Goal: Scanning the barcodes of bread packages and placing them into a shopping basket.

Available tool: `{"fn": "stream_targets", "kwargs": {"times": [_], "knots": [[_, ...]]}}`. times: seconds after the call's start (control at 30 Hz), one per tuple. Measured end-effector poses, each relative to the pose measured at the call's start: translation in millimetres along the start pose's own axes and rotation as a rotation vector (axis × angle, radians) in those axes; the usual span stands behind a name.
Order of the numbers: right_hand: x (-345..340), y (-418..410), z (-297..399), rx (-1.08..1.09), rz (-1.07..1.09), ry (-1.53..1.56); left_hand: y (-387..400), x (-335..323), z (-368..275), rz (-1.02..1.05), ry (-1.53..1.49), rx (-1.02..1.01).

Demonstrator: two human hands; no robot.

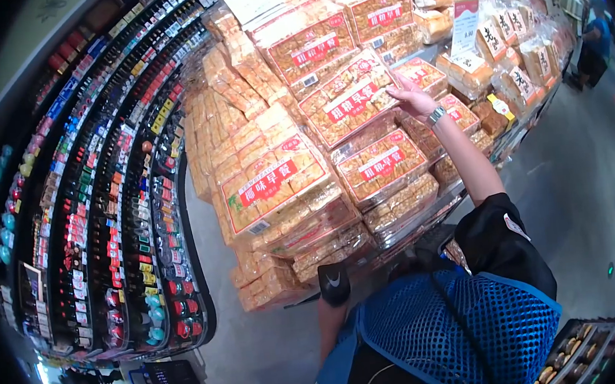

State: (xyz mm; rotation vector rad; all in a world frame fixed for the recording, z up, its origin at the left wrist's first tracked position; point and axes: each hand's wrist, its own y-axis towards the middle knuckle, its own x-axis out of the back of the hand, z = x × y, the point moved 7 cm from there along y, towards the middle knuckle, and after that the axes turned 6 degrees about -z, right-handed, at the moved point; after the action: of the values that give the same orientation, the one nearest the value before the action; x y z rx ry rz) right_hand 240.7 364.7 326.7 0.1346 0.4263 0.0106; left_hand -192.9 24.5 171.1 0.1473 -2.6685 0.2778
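Note:
My right hand [413,96], a metal-band watch on its wrist, grips the right edge of a clear-wrapped pack of sachima-like pastry [350,112]. The pack has a red-and-white label and lies tilted over other packs. Just below it is a similar pack [380,172] on a stack. To the left, a larger pack with a red label [276,181] tops another stack. My left hand is out of view; at the front corner of the display a bare limb [331,321] ends at a black Nike-marked covering [334,284].
Bagged bread loaves [523,82] fill the display's right side, and a price sign [466,27] stands among them. Curved shelves of bottles and jars [141,206] line the left aisle. A person with a shopping basket [167,378] is at lower left; another person [594,46] is at right.

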Motion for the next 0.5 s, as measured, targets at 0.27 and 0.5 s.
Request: {"fn": "stream_targets", "kwargs": {"times": [0.27, 0.5], "knots": [[15, -73, -46, -0.205, -0.156, 0.12, -7, -4, 20, -0.026, -0.092, -0.024], [21, -122, -50, -0.26, -0.349, 0.222, -12, -3, 10, 0.029, -0.011, 0.005]]}}
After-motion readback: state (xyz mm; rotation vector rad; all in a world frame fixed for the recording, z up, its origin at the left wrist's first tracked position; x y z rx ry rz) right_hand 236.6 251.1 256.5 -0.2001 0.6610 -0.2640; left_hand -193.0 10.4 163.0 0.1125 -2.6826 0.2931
